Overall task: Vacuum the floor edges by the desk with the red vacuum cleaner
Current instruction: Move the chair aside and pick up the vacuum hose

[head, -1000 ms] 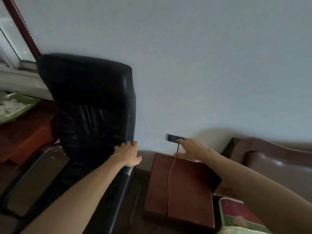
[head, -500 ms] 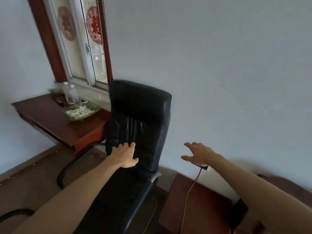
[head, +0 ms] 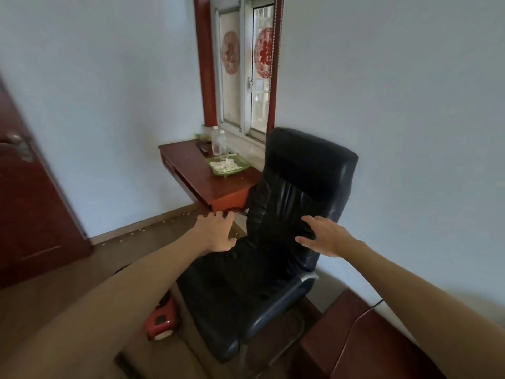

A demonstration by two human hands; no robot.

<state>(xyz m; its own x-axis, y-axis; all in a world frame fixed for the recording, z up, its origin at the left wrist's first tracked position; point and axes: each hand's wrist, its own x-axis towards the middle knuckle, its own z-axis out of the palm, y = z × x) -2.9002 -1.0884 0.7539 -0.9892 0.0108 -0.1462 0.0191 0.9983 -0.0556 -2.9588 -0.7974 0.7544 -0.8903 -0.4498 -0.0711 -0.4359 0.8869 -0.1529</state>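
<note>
Vacuum [head: 161, 318] untouched beside chair [head: 300, 187], left hand [head: 217, 232] and right hand [head: 323, 236] spread empty near it, desk [head: 207, 181] edges all undone.

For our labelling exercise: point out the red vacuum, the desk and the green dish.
vacuum [head: 161, 321], head view, red body.
desk [head: 216, 187], head view, bare top.
dish [head: 244, 168], head view, right rim.

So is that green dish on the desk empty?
Not empty. The green dish on the desk holds a heap of small white pieces; what they are is unclear.
</note>
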